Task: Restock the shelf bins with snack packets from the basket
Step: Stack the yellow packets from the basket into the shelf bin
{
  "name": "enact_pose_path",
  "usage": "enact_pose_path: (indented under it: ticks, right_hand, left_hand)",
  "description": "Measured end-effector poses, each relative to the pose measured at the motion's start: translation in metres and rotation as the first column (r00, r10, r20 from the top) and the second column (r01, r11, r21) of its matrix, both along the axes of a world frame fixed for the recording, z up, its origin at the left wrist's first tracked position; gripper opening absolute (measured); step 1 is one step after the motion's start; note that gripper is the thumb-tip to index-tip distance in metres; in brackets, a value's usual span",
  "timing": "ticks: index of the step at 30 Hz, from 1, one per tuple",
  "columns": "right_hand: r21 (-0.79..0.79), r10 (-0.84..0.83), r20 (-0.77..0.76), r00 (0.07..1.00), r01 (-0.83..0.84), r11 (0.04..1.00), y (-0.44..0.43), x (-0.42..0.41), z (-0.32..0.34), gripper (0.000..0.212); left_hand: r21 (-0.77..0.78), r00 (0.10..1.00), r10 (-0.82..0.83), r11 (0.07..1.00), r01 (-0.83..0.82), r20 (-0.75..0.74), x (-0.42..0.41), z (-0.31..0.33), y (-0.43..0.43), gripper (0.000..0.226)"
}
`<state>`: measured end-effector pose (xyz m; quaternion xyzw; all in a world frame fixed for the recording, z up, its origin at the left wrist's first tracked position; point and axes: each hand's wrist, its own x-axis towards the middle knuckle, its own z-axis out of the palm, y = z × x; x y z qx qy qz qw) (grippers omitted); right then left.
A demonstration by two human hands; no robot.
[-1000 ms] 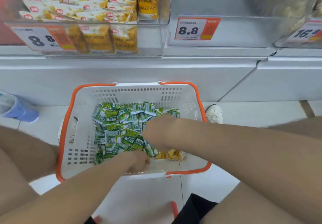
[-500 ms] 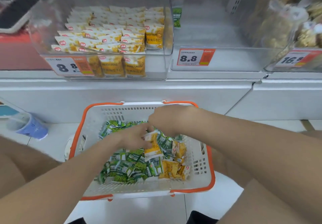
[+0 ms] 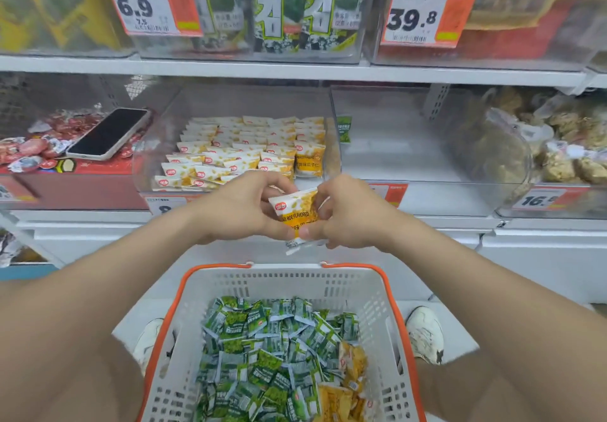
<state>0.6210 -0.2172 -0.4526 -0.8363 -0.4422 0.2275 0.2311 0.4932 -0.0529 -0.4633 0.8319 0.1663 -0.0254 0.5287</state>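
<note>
A small stack of yellow snack packets (image 3: 294,213) is held up between both hands, just in front of the shelf edge. My left hand (image 3: 244,206) grips its left side and my right hand (image 3: 346,213) pinches its right side. Behind them a clear bin (image 3: 157,148) holds rows of the same yellow packets (image 3: 249,148). The neighbouring clear bin (image 3: 410,162) on the right has one green packet (image 3: 344,129) at its back left. Below, a white basket (image 3: 285,282) with orange rim holds many green packets (image 3: 262,352) and some yellow packets (image 3: 345,385) at its right.
A black phone (image 3: 110,133) lies on red-wrapped snacks in the left bin. Clear bins of brown snacks (image 3: 565,145) stand at the right. The upper shelf carries seaweed packs (image 3: 295,10) and price tags. White shoes (image 3: 425,333) flank the basket on the floor.
Both hands rose out of the basket with yellow packets and now hold them in front of the yellow-packet bin. The view tilted up to the shelves.
</note>
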Motion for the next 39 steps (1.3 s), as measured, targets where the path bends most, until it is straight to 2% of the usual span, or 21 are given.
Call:
enact_pose_path:
  ticks: [3, 9, 12, 14, 15, 16, 18, 19, 20, 22, 24, 26, 29, 31, 36, 39]
  right_hand:
    - [0.035, -0.032, -0.041, 0.999, 0.033, 0.999, 0.004, 0.000, 0.009, 0.041]
    - [0.188, 0.036, 0.194, 0.980, -0.074, 0.979, 0.013, 0.010, 0.020, 0.024]
    - [0.316, -0.063, 0.251, 0.966, -0.021, 0.949, 0.024, 0.016, 0.023, 0.032]
    - [0.434, -0.187, 0.246, 0.951, 0.065, 0.898, 0.035, 0.020, 0.022, 0.030]
    - [0.469, -0.222, 0.253, 0.942, 0.082, 0.879, 0.041, 0.024, 0.020, 0.024]
    - [0.473, -0.229, 0.280, 0.932, 0.073, 0.878, 0.047, 0.029, 0.017, 0.019]
    - [0.427, -0.197, 0.391, 0.899, 0.013, 0.904, 0.059, 0.038, 0.012, 0.023]
    - [0.392, -0.169, 0.468, 0.868, -0.033, 0.919, 0.066, 0.043, 0.010, 0.029]
    - [0.338, -0.127, 0.549, 0.826, -0.080, 0.938, 0.073, 0.047, 0.010, 0.034]
    - [0.187, -0.047, 0.647, 0.761, -0.098, 0.977, 0.088, 0.050, 0.010, 0.026]
    - [-0.017, 0.044, 0.702, 0.711, -0.045, 0.999, 0.099, 0.049, 0.010, 0.016]
    - [-0.203, 0.166, 0.750, 0.641, -0.016, 0.979, 0.105, 0.049, 0.010, 0.016]
    - [-0.335, 0.247, 0.759, 0.602, 0.036, 0.941, 0.114, 0.052, 0.009, 0.030]
    - [-0.353, 0.239, 0.762, 0.601, 0.077, 0.932, 0.122, 0.054, 0.009, 0.030]
    - [-0.273, 0.141, 0.818, 0.558, 0.161, 0.948, 0.138, 0.057, -0.002, 0.022]
    - [-0.190, 0.075, 0.865, 0.496, 0.186, 0.964, 0.141, 0.057, -0.005, 0.024]
  left_hand:
    - [-0.030, 0.995, 0.082, 0.996, -0.081, 0.052, -0.003, 0.009, 0.001, 0.057]
    - [-0.014, 0.967, 0.170, 0.985, -0.170, 0.188, 0.001, 0.012, -0.002, 0.063]
    - [-0.002, 0.911, 0.253, 0.964, -0.267, 0.324, 0.010, 0.009, 0.006, 0.056]
    - [0.197, 0.886, 0.244, 0.919, -0.341, 0.394, 0.018, 0.005, 0.016, 0.047]
    - [0.370, 0.899, 0.195, 0.862, -0.348, 0.393, 0.021, 0.002, 0.021, 0.047]
    - [0.558, 0.926, 0.127, 0.766, -0.319, 0.355, 0.024, -0.001, 0.026, 0.049]
    - [0.818, 0.983, 0.026, 0.551, -0.165, 0.180, 0.027, -0.007, 0.033, 0.050]
    - [0.868, 0.996, 0.017, 0.488, -0.088, 0.091, 0.028, -0.009, 0.036, 0.050]
    - [0.885, 0.999, 0.026, 0.465, -0.033, 0.024, 0.030, -0.010, 0.039, 0.052]
    - [0.875, 0.996, 0.048, 0.482, 0.040, -0.072, 0.034, -0.010, 0.045, 0.060]
    - [0.858, 0.985, 0.050, 0.500, 0.119, -0.167, 0.037, -0.011, 0.048, 0.067]
    - [0.824, 0.965, 0.030, 0.528, 0.205, -0.260, 0.039, -0.014, 0.049, 0.068]
    - [0.787, 0.949, 0.022, 0.565, 0.248, -0.315, 0.040, -0.016, 0.048, 0.065]
    - [0.783, 0.950, 0.024, 0.572, 0.243, -0.313, 0.041, -0.014, 0.047, 0.061]
    - [0.783, 0.954, 0.011, 0.574, 0.240, -0.301, 0.039, -0.013, 0.044, 0.057]
    - [0.835, 0.960, 0.058, 0.510, 0.208, -0.275, 0.034, -0.008, 0.041, 0.058]
